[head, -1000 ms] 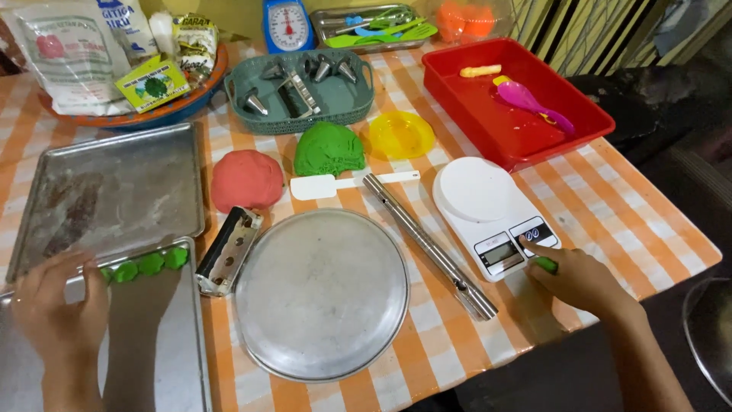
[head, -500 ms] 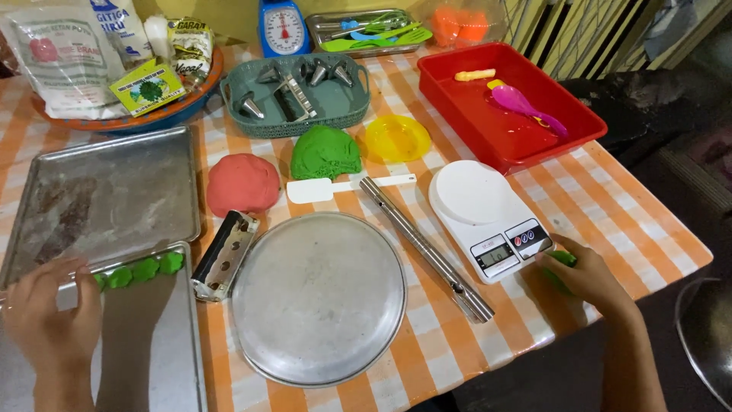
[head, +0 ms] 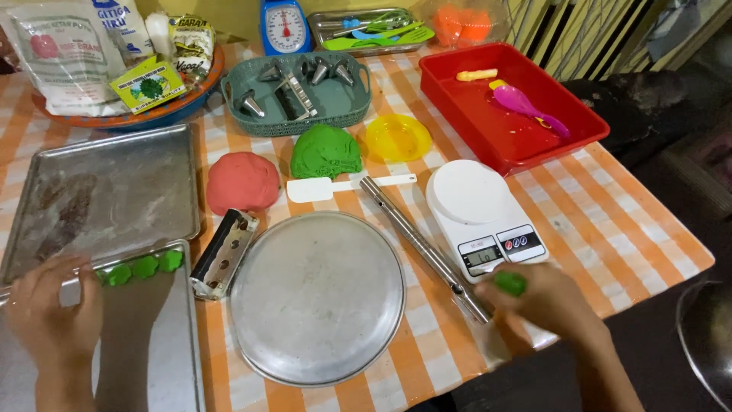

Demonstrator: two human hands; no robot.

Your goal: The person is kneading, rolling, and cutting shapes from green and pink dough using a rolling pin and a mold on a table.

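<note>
The right hand (head: 553, 301) pinches a small green dough piece (head: 510, 283) just below the white kitchen scale (head: 480, 217) — a metal rod (head: 422, 246) lies to its left. The left hand (head: 49, 313) rests on a baking tray (head: 164, 358), green dough pieces (head: 141, 268) just to its right — the round pan (head: 316, 296) lies between both hands.

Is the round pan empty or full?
Empty: the round pan shows bare metal across its base, with no dough in it.
</note>
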